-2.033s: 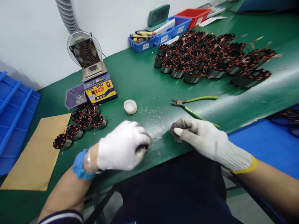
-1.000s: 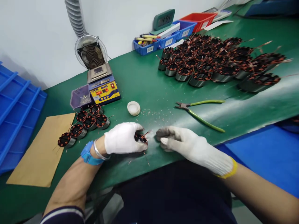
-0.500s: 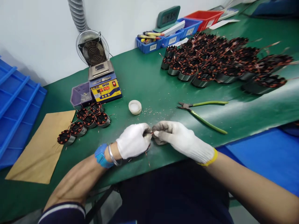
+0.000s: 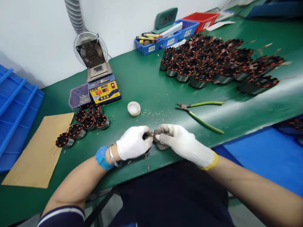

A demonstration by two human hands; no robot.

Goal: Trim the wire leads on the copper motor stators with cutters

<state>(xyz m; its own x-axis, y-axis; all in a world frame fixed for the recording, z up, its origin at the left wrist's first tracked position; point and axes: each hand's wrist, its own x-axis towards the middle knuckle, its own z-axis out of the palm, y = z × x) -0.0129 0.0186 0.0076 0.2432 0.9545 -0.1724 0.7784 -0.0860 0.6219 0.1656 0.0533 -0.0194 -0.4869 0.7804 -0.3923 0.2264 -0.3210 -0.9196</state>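
My left hand (image 4: 135, 142), in a white glove, is closed around a copper-wound stator (image 4: 148, 152), mostly hidden under the fingers, with a wire end hanging toward the table's front edge. My right hand (image 4: 176, 138), gloved with a yellow cuff, pinches at a copper wire end beside the left fingertips. The fingertips of both hands nearly meet. Behind them a small round white dish (image 4: 133, 108) stands near scattered tiny bits. Green-handled cutters (image 4: 187, 107) lie with their jaws apart, behind and to the right of my right hand.
Several stators (image 4: 88, 122) stand at the left by brown cardboard (image 4: 38, 148). A yellow-blue heating unit (image 4: 104, 91) with a fan and a purple tray (image 4: 79, 97) is behind them. Many stators (image 4: 201, 78) fill the back right, near blue bins (image 4: 148, 48) and a red bin (image 4: 201, 19).
The view has shifted slightly, so the things on the table appear a little further left. Both hands keep their hold, with only slight finger movement.
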